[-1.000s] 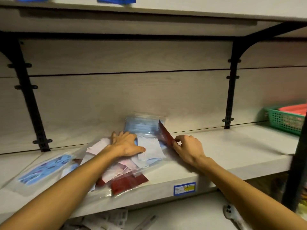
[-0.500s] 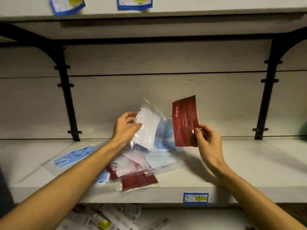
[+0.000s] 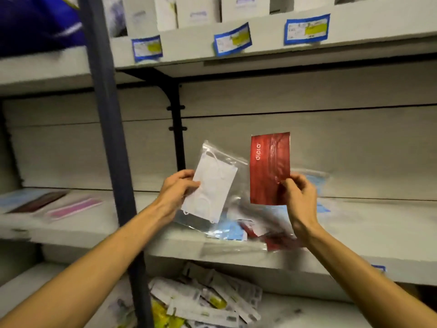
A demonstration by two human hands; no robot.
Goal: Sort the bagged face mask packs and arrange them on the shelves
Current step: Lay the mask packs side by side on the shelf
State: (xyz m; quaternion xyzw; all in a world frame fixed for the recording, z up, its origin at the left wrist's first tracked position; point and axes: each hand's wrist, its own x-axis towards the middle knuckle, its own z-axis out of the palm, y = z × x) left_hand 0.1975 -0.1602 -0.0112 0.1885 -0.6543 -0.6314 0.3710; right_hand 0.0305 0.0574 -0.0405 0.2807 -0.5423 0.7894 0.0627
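Mask packs up: left hand (image 3: 179,189) pinches white pack (image 3: 210,185), right hand (image 3: 298,194) pinches red pack (image 3: 269,169) — slick bags, edge-only holds, either could slip onto the unsorted pile (image 3: 248,229).

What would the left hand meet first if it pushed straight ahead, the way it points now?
Probably the grey back panel behind the shelf; the left hand, holding the white mask pack, has nothing visible ahead of it. Depth is unclear.

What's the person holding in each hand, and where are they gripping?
Left hand pinches the white mask pack by its left edge; right hand holds the red mask pack by its lower right corner.
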